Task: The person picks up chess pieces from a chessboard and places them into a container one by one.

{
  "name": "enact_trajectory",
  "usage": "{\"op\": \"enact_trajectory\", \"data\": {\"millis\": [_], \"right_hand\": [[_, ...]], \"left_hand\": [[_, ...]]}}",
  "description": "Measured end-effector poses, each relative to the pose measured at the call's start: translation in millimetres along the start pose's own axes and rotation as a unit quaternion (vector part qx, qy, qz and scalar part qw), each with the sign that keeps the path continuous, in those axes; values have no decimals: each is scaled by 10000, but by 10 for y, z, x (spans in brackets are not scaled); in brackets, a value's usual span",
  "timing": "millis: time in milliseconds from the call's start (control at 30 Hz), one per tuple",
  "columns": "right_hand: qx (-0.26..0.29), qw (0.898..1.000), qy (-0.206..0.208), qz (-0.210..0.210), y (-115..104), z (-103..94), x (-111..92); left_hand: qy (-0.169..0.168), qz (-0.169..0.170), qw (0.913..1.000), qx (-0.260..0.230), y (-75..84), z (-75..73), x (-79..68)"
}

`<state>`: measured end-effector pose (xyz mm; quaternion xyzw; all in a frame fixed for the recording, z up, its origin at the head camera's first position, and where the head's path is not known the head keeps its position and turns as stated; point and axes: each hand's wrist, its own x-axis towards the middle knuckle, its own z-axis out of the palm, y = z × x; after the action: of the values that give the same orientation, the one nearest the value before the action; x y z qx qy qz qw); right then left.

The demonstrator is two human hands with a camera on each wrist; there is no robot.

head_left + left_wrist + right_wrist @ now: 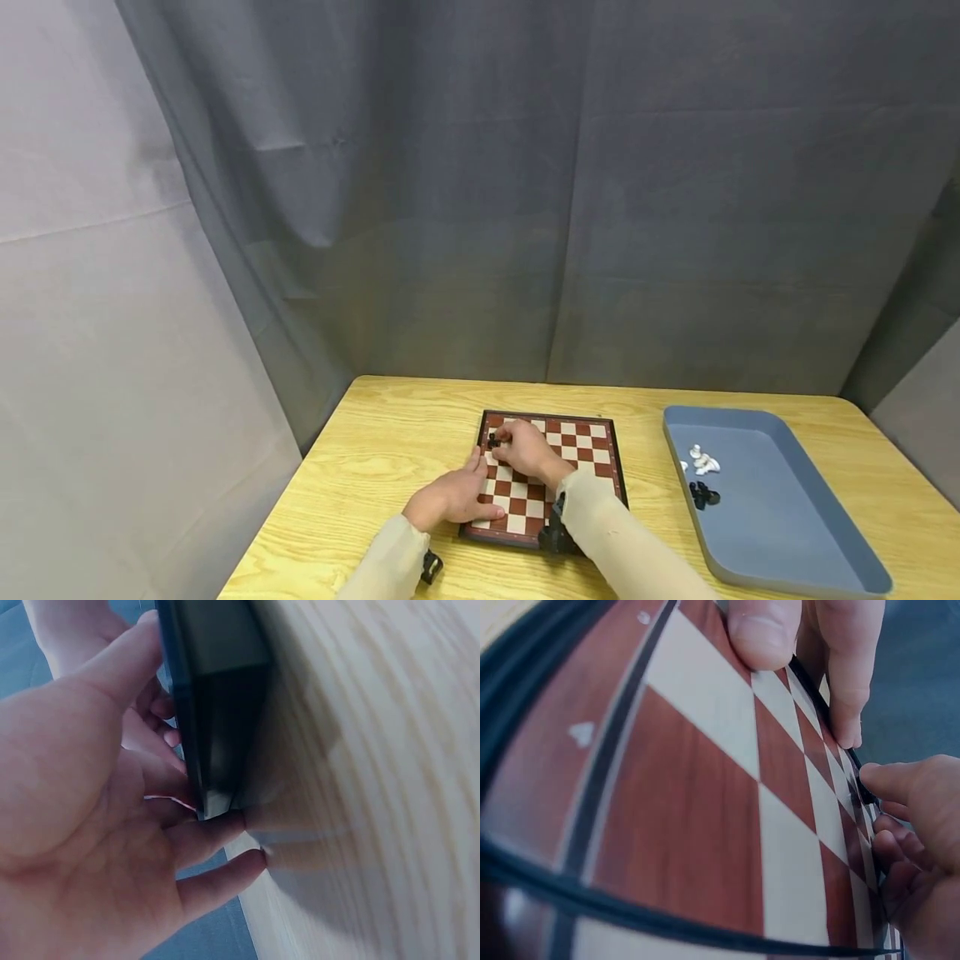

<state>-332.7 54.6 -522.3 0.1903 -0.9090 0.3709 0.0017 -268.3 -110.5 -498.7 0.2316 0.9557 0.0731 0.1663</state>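
A red-and-white chessboard (pixel 516 523) with a dark rim lies flat on the table. Over its far left part, my right hand (pixel 527 450) pinches a small black chess piece (pixel 492 442) between thumb and fingers; the exact kind of piece is too small to tell. My left hand (pixel 456 493) rests at the board's left edge. Its thumb lies on top of the board, while the other fingers stretch along the side, some touching the wood, as the left wrist view shows. From the right wrist, both the left thumb (pixel 761 634) and the right hand (pixel 930 817) appear.
To the right stands a shallow blue-grey tray (pixel 787 508). Several white chess pieces (pixel 703 461) and a cluster of black ones (pixel 702 495) lie along its left side. Grey curtains (pixel 480 208) hang behind the wooden table (pixel 360 467).
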Motion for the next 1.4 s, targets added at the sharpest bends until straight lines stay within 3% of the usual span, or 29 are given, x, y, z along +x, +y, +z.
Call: {"op": "enact_trajectory", "data": {"millis": [533, 800, 1067, 1400], "right_hand": [[-753, 9969, 226, 23, 56, 75, -3], [-125, 9994, 187, 264, 95, -36, -36], [204, 9987, 222, 412, 184, -223, -216], [4, 9984, 402, 405, 251, -468, -408]], "left_hand": [[-7, -12, 10000, 8, 52, 3, 3], [34, -57, 10000, 2, 51, 8, 9], [46, -140, 9999, -75, 50, 11, -10], [129, -88, 9998, -108, 34, 21, -2]]}}
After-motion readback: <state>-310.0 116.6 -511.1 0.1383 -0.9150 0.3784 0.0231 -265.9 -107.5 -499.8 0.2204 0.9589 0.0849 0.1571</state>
